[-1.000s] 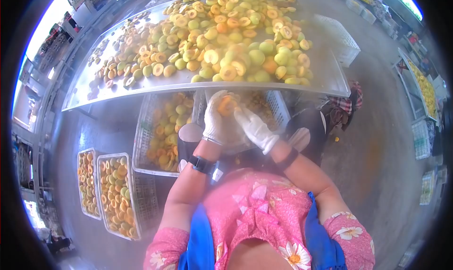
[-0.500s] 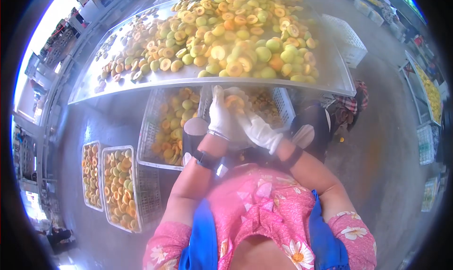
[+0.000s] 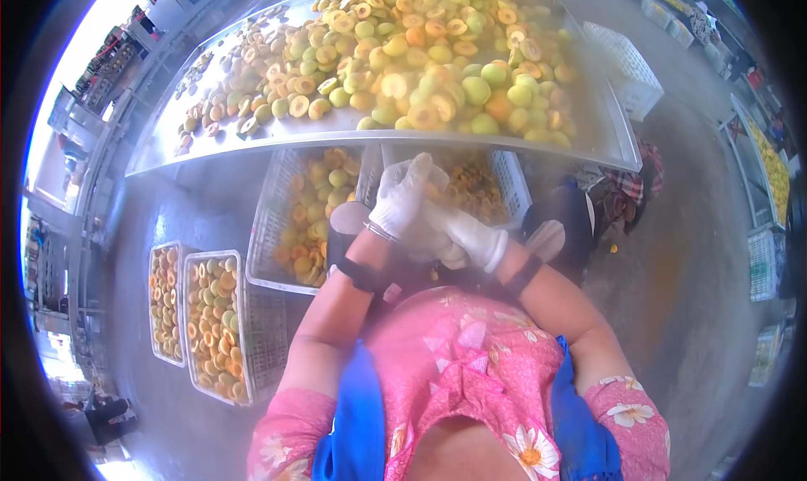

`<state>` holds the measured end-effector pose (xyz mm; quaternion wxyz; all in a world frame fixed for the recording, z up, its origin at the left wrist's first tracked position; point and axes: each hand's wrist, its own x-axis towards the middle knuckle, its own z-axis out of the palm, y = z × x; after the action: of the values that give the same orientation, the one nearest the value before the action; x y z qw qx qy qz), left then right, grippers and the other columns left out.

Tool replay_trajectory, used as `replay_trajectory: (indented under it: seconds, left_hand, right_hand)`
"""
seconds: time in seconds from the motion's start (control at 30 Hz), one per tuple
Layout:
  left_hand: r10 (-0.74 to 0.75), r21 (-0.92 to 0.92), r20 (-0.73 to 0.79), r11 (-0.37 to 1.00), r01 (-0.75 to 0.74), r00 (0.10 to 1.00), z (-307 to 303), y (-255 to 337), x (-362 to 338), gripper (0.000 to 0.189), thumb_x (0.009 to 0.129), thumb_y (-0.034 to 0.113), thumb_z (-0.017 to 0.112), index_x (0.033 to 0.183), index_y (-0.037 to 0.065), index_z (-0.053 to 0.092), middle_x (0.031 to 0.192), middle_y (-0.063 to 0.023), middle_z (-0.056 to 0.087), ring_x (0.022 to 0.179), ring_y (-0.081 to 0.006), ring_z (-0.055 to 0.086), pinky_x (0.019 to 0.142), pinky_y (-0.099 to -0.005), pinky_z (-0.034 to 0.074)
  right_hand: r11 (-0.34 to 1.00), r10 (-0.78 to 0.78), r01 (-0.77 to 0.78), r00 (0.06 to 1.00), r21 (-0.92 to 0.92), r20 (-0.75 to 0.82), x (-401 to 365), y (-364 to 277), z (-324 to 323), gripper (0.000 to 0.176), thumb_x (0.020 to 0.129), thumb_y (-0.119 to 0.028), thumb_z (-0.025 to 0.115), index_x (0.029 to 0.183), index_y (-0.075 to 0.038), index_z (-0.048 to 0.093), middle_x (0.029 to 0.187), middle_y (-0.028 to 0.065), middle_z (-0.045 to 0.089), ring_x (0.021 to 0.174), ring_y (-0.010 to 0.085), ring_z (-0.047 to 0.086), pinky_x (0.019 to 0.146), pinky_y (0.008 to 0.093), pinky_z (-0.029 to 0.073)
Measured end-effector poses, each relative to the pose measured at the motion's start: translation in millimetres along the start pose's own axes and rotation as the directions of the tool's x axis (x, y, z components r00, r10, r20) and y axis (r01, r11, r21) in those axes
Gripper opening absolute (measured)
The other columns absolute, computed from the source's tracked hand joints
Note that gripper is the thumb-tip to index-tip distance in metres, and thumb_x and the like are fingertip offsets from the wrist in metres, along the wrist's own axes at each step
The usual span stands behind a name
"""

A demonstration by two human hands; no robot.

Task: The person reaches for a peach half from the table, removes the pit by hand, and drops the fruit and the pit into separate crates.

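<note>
Both my hands wear white gloves and are together below the near edge of the metal table (image 3: 378, 139). My left hand (image 3: 403, 197) has its fingers curled, with the thumb side up. My right hand (image 3: 471, 236) presses against it from the right, fingers bent. Whatever lies between them is hidden by the gloves. Just beyond, on the table, is a heap of yellow-green apricots (image 3: 403, 57), many cut in half. Under the hands stands a white crate (image 3: 510, 183) holding small brownish-orange pieces (image 3: 475, 183).
Left of my knees, a white crate (image 3: 262, 229) holds apricots. Two more crates of halved apricots, one larger (image 3: 239, 313) and one narrower (image 3: 179, 313), stand on the floor. Another white crate (image 3: 626, 69) is by the table's right end. Plaid cloth (image 3: 635, 178) shows beneath that corner.
An orange apricot piece visible between my hands before is now hidden. My left hand has closed more and my hands have drawn closer together. The view has shifted slightly.
</note>
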<state>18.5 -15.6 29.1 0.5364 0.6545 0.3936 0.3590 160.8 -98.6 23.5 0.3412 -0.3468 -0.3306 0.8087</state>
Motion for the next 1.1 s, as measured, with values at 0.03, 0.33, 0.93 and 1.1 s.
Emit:
replay_trajectory:
  seconds: [0.03,0.33,0.93,1.1]
  left_hand:
    - [-0.004,-0.003,-0.002,1.000,0.004,1.000,-0.6,-1.7,1.2,0.060,0.101,0.052,0.040,0.092,0.001,0.071,0.078,-0.0117,0.068,0.074,-0.0212,0.063,0.072,-0.0349,0.050]
    - [-0.095,-0.628,-0.341,0.763,-0.151,0.935,-46.2,-14.3,11.2,0.051,0.103,0.046,0.043,0.084,0.003,0.063,0.081,-0.0121,0.065,0.071,-0.0252,0.063,0.070,-0.0363,0.056]
    - [-0.124,0.856,-0.004,0.512,0.067,0.992,-87.7,-24.9,175.5,0.058,0.075,0.019,0.069,0.131,0.010,0.055,0.132,-0.0188,0.055,0.125,-0.0351,0.051,0.107,-0.0381,0.039]
    - [0.000,0.612,-0.071,0.790,0.044,0.997,-84.4,-6.7,143.9,0.047,0.083,0.020,0.066,0.127,0.007,0.055,0.120,-0.0145,0.060,0.107,-0.0291,0.061,0.091,-0.0362,0.050]
  right_hand:
    - [0.964,0.141,-0.167,0.981,0.207,0.136,-2.8,-3.0,-0.2,0.040,0.101,-0.053,0.046,0.092,-0.015,0.054,0.055,-0.0085,0.032,0.038,0.0033,0.024,0.033,0.0228,0.017]
    - [0.722,-0.085,-0.279,0.873,0.634,0.480,16.8,15.9,-27.9,0.046,0.101,-0.053,0.043,0.107,-0.009,0.056,0.061,-0.0064,0.039,0.038,0.0018,0.029,0.032,0.0202,0.025]
    - [0.854,0.051,-0.044,0.999,0.518,0.001,35.8,7.1,-48.8,0.041,0.100,-0.057,0.043,0.102,-0.017,0.055,0.060,-0.0060,0.040,0.040,0.0064,0.028,0.038,0.0247,0.021]
    - [0.912,0.107,-0.049,0.987,0.406,-0.120,30.2,-5.8,-30.5,0.039,0.102,-0.054,0.042,0.094,-0.017,0.053,0.056,-0.0079,0.036,0.037,0.0062,0.027,0.035,0.0241,0.021]
